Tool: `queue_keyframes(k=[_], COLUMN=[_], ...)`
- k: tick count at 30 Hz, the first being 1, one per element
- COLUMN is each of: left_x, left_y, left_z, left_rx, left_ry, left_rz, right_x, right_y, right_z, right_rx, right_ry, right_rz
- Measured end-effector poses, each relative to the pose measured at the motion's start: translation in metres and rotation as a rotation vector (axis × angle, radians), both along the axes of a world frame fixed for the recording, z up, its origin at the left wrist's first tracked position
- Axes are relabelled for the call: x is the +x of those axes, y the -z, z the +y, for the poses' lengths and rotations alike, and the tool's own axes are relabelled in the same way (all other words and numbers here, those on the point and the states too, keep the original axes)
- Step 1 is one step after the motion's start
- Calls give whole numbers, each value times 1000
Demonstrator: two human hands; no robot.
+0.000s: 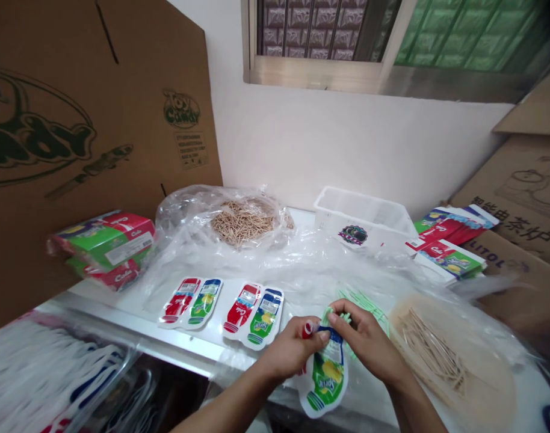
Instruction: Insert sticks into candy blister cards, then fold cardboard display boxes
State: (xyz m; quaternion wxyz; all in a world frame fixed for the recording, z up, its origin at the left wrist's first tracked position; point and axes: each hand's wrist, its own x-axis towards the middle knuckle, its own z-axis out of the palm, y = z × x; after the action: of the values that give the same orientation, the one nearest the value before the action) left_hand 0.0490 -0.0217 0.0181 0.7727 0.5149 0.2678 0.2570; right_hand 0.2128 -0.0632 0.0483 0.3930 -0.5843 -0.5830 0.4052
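Observation:
My left hand (293,349) pinches the top of a bottle-shaped printed pouch (325,379), green and blue with a red one behind it. My right hand (367,343) is closed on a pale green stick (336,314) at the pouch's mouth. Two pairs of the same pouches, one pair (191,302) and another (254,314), lie flat on the table to the left. More green sticks (363,304) lie under clear plastic just beyond my right hand.
A clear bag of brown sticks (243,221) sits at the back, another heap of them (431,352) at the right. A white basket (363,219), printed boxes at the left (106,243) and stacked flat at the right (451,243), and cardboard cartons (76,120) surround the table.

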Motion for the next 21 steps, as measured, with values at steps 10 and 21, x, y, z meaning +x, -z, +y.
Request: queue_keyframes(k=[10, 21], left_x=[-3, -8], left_y=[-1, -9], left_z=[0, 7], left_rx=[9, 306], left_ry=[14, -48], left_rz=[2, 130], right_x=[-1, -4], right_y=[-1, 3], right_z=[-6, -12], right_rx=[39, 173], right_ry=[40, 33], right_rz=[-66, -223])
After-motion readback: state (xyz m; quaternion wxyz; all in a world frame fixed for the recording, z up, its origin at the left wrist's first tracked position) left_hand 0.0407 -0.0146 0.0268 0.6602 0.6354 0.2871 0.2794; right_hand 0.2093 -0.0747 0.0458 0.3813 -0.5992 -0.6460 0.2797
